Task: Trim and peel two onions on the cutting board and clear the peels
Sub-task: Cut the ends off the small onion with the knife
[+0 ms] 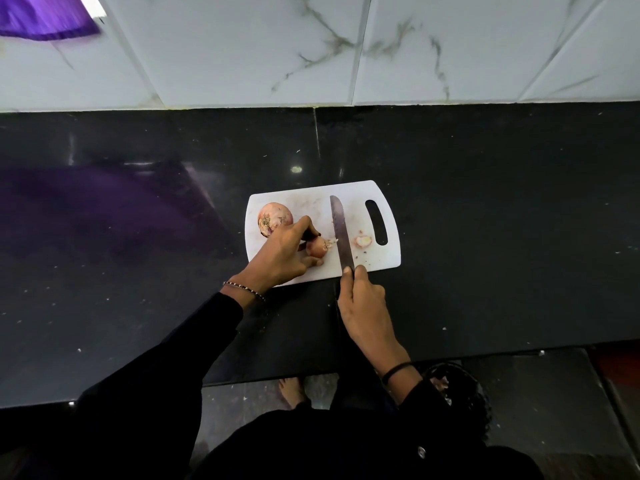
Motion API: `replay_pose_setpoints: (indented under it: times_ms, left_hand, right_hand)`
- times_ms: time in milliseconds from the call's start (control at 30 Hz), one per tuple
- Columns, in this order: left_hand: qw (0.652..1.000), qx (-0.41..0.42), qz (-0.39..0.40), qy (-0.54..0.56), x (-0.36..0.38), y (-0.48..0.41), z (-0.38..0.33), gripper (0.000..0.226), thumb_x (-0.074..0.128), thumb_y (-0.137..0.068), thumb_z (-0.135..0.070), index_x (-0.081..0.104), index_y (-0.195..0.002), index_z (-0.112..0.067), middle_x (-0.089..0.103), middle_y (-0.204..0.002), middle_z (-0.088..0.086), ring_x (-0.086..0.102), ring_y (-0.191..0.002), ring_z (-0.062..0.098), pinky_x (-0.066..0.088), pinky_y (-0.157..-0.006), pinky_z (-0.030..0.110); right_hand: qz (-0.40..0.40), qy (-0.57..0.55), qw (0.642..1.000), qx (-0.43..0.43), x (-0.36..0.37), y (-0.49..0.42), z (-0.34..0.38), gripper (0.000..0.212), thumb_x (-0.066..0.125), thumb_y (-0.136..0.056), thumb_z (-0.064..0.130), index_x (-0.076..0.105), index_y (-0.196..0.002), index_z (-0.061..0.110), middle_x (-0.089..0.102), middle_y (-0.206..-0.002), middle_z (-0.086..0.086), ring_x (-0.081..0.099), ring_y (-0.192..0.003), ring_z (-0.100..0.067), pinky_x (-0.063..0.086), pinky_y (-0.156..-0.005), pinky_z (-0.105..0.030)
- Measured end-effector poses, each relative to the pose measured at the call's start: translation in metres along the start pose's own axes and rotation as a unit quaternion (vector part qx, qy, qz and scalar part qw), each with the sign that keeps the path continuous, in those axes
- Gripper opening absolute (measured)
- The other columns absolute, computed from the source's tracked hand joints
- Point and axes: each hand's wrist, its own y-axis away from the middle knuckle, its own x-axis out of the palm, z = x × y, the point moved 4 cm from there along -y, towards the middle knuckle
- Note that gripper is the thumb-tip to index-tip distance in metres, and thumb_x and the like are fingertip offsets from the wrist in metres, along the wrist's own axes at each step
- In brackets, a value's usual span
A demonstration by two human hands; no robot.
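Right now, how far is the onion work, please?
Early stage. Done: one cut-off end lies right of the knife. In hand: the left hand holds the small onion; the right hand holds the knife beside it. Left: the big onion keeps its skin; no peeling or clearing shows.

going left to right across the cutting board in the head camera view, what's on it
Large unpeeled onion → left hand → small onion it holds → knife blade, held by the right hand → cut-off onion end → board's handle slot.
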Motion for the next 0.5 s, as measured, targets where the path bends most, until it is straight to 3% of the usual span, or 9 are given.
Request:
replay_pose_setpoints:
  times_ms: [67,200,300,400,500]
  left_hand:
    - [1.000,0.003,-0.015,-0.004,0.001,0.001,0.000,0.044,0.085,-0.075,-0.015,0.054,-0.107,-0.009,0.067,-0.106,0.005,0.064,-0.098,0.018,0.056,-0.086,0.024]
    - [0.999,0.026,-0.046,-0.005,0.006,0.000,-0.003,0.049,0.085,-0.074,-0.012,0.055,-0.112,-0.008,0.066,-0.106,0.005,0.063,-0.097,0.019,0.055,-0.088,0.031]
    - [0.998,0.032,-0.054,-0.005,0.009,0.001,-0.004,0.051,0.083,-0.076,-0.010,0.057,-0.120,-0.007,0.065,-0.113,0.007,0.062,-0.102,0.019,0.053,-0.093,0.028]
    - [0.996,0.050,-0.067,-0.010,0.010,0.001,-0.005,0.044,0.082,-0.076,-0.007,0.061,-0.114,-0.003,0.064,-0.106,0.007,0.063,-0.095,0.020,0.053,-0.088,0.024]
    - [0.996,0.051,-0.076,-0.019,0.010,0.000,-0.005,0.039,0.082,-0.075,-0.006,0.062,-0.108,-0.002,0.064,-0.099,0.007,0.063,-0.088,0.021,0.055,-0.084,0.030]
  right_hand:
    - [-0.009,-0.007,1.000,-0.011,-0.001,0.002,0.003,0.031,0.027,-0.110,0.036,0.049,-0.109,0.014,0.054,-0.078,0.002,0.051,-0.072,-0.009,0.044,-0.056,-0.019]
    - [-0.013,-0.015,1.000,-0.019,0.000,0.002,0.002,0.031,0.027,-0.109,0.040,0.048,-0.105,0.016,0.055,-0.080,-0.001,0.053,-0.084,-0.013,0.052,-0.072,-0.037]
    - [-0.021,-0.024,0.999,-0.035,0.000,0.003,0.004,0.030,0.030,-0.109,0.039,0.049,-0.102,0.016,0.058,-0.076,-0.003,0.056,-0.071,-0.014,0.053,-0.063,-0.038]
    - [-0.017,-0.022,0.999,-0.046,0.003,0.005,0.006,0.030,0.031,-0.109,0.037,0.049,-0.100,0.015,0.059,-0.072,-0.006,0.059,-0.062,-0.019,0.051,-0.057,-0.041]
    - [-0.016,-0.022,0.998,-0.052,0.008,0.007,0.004,0.029,0.031,-0.109,0.037,0.048,-0.099,0.014,0.056,-0.067,-0.005,0.057,-0.058,-0.020,0.051,-0.057,-0.046]
